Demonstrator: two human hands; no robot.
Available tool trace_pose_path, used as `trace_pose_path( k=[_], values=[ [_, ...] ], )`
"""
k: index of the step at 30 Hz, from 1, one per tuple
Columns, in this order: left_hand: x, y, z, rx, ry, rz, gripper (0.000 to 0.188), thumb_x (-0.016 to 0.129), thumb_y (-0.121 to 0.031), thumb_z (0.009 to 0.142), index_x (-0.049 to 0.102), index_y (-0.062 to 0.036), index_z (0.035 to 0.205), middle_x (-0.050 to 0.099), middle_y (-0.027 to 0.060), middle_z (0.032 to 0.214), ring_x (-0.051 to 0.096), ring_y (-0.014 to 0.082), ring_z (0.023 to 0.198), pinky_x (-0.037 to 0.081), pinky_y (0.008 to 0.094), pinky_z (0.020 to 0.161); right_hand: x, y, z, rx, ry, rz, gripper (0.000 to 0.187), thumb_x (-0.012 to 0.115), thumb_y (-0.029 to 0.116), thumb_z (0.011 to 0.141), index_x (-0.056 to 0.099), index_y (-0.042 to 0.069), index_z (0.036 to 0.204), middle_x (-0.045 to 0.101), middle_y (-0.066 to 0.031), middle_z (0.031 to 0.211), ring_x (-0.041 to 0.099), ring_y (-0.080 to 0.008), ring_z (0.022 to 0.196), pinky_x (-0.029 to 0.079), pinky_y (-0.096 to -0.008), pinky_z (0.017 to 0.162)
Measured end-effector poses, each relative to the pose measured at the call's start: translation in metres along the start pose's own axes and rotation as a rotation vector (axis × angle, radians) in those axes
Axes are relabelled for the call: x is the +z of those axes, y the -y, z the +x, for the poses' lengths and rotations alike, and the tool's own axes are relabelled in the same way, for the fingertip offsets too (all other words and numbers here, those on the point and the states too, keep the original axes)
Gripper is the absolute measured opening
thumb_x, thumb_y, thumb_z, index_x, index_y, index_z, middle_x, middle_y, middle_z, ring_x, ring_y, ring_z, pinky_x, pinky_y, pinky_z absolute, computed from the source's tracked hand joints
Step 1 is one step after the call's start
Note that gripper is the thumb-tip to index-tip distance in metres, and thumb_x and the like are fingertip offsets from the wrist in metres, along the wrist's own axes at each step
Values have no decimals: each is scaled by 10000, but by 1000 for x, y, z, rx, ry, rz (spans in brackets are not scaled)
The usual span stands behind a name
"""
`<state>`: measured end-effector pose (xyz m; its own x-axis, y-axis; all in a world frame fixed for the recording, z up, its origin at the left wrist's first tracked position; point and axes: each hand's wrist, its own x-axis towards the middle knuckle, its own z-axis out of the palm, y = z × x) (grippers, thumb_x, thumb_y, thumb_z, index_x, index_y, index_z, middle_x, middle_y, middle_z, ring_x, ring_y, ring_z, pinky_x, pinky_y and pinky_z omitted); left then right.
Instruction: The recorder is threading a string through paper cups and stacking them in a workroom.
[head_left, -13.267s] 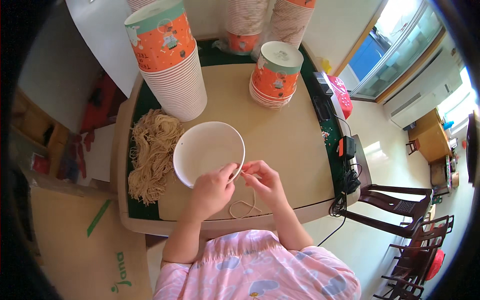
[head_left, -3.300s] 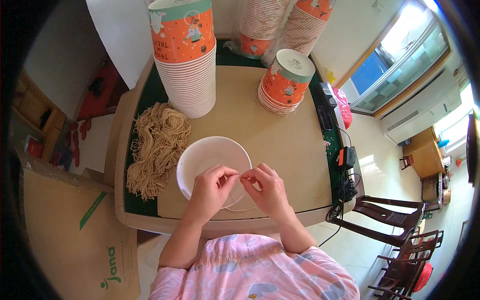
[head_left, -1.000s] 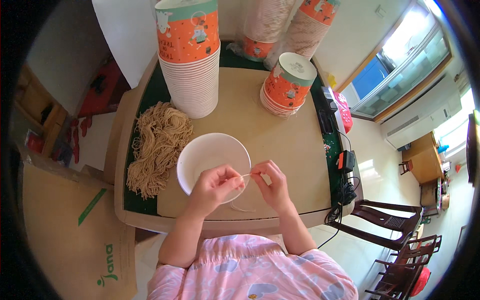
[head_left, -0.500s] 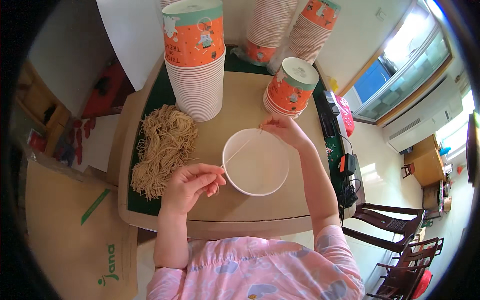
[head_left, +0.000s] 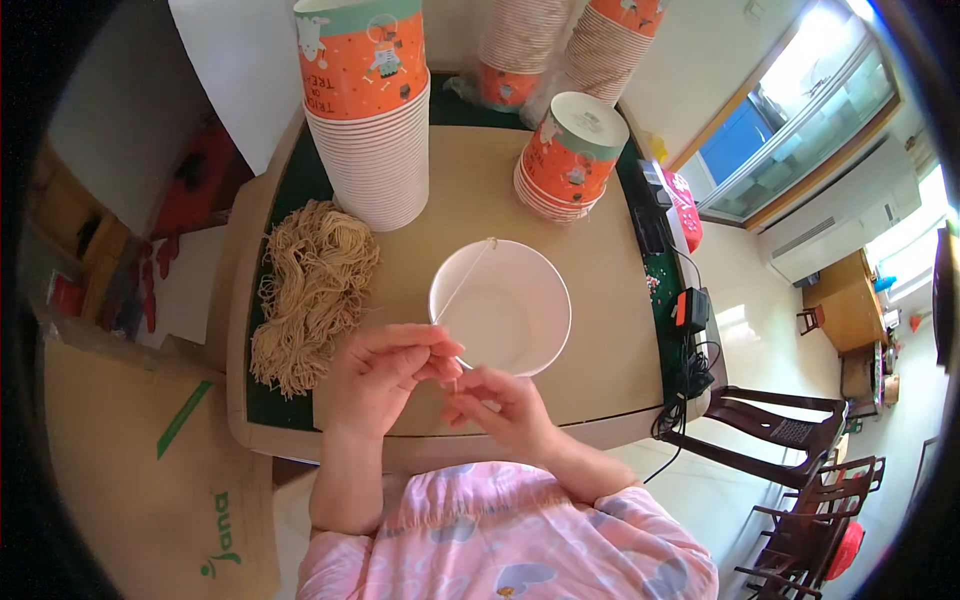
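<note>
A white paper bucket (head_left: pixel 535 290) stands upright in front of me with its mouth up. One thin string (head_left: pixel 463 279) is knotted at its far rim and stretches across the mouth to the near-left rim. There my left hand (head_left: pixel 395 372) pinches the string between thumb and fingers. Close beside it, at the near rim, my right hand (head_left: pixel 512 410) has its thumb and fingers together on the string's short end, which is mostly hidden. Left of the bucket lies a loose, tangled bundle of beige string (head_left: pixel 315 290).
A tall stack of upturned orange paper buckets (head_left: pixel 375 165) stands behind the bundle. A shorter upturned stack (head_left: pixel 570 165) is at the back right, with plastic-wrapped stacks (head_left: pixel 515 50) behind. A black adapter with cables (head_left: pixel 692 310) lies along the right table edge. A chair (head_left: pixel 765 420) stands right.
My right hand has come from the far rim down to the near rim, beside my left hand. The string's knot at the far rim is now uncovered.
</note>
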<state>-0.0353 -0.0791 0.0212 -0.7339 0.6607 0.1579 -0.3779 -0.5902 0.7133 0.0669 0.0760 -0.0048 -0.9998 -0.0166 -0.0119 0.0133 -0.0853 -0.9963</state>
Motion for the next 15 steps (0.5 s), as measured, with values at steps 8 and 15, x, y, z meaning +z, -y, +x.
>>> trace_pose_path(
  k=[8,15],
  values=[
    [-19,27,-46,-174,-165,380,194,522,25,913,660,42,1049,681,149,977,666,197,850,543,312,802,-35,-59,-57,10,-260,-422,78,589,2,900,610,-17,972,697,-90,882,682,-153,823,557,-274,711],
    [-13,58,-52,-202,-102,604,185,548,35,895,669,41,1035,686,115,965,667,166,862,539,266,786,-59,-58,-60,-47,-600,-21,117,552,-24,915,616,-48,1009,680,-128,981,662,-197,925,529,-304,848]
  ],
)
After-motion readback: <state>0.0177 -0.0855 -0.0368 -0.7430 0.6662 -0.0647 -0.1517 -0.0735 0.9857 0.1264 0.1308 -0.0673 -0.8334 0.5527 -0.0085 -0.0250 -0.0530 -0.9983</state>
